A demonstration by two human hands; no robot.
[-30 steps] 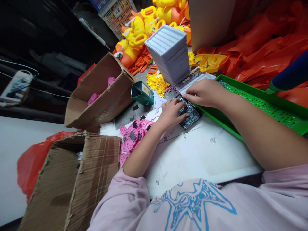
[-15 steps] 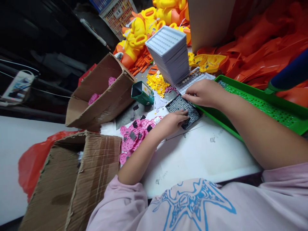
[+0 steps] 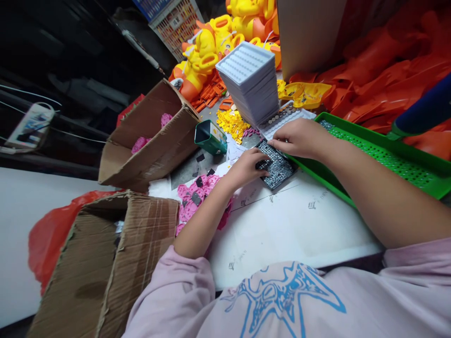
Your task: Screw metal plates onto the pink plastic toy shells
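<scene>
At the black tray [image 3: 283, 181], I'm apparently spreading shiny pieces [image 3: 280, 167], left hand [image 3: 247, 166] loosely parted, right hand [image 3: 298, 137] seemingly pinching the tray; the next move is demanding light pressure.

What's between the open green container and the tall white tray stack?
The head view shows a pile of small yellow pieces there, with some small purple pieces beside it.

pale pink shirt [image 3: 359, 305], bit like light purple. soft cloth, lots of wrinkles. big blue picture [image 3: 283, 296] on front, shaped like star with pointy arms. wiggly blue lines and little blobs inside. left sleeve [image 3: 172, 286] and right sleeve [image 3: 419, 263] same pale pink, short, stop near elbows. left hand [image 3: 245, 168] and right hand [image 3: 299, 137] bare.
</scene>
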